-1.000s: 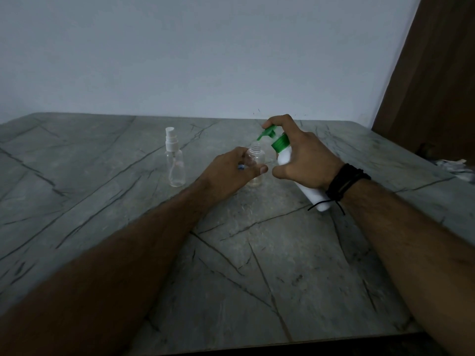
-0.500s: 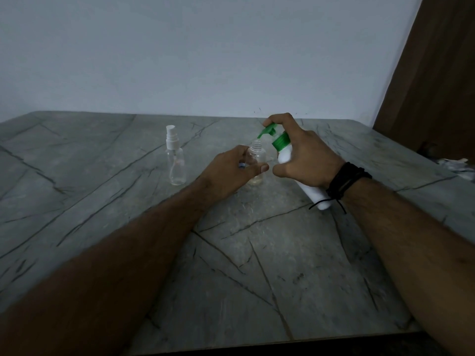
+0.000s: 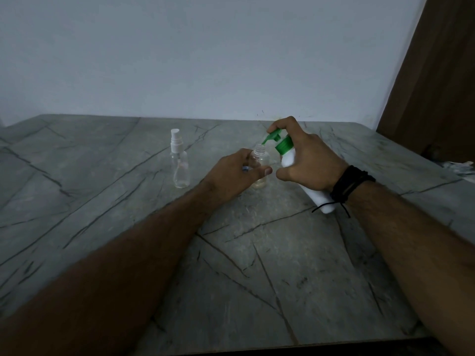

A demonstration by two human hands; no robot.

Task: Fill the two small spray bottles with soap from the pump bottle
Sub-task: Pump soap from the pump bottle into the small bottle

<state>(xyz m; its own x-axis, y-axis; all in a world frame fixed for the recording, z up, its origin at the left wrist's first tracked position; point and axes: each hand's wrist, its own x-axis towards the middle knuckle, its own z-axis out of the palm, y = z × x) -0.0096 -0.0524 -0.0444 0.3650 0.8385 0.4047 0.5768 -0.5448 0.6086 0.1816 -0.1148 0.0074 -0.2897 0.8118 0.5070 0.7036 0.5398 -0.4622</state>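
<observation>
On the left, the capped bottle (image 3: 180,160) stands upright on the table (image 3: 257,265), clear and apparently empty, with its white sprayer on; your hands are not touching it, so by the look of things that one is yet to be filled. Right of it, your left hand (image 3: 239,173) curls round the open bottle (image 3: 261,165), which stands on the table with its top off and its threaded neck bare. Your thumb lies across its near side and your fingers wrap the left and far side, so only the neck and right flank show. A thin yellowish layer sits at its bottom, which suggests filling has begun but has far to go. A small bluish thing shows between your left fingers; you cannot tell what it is. Further right, your right hand (image 3: 305,160) grips the pump bottle (image 3: 290,160), tilted with its base toward you and clear of the table. Your forefinger rests on the green pump head (image 3: 273,136), and its spout tip hangs just above the open neck. No stream of soap is visible.
</observation>
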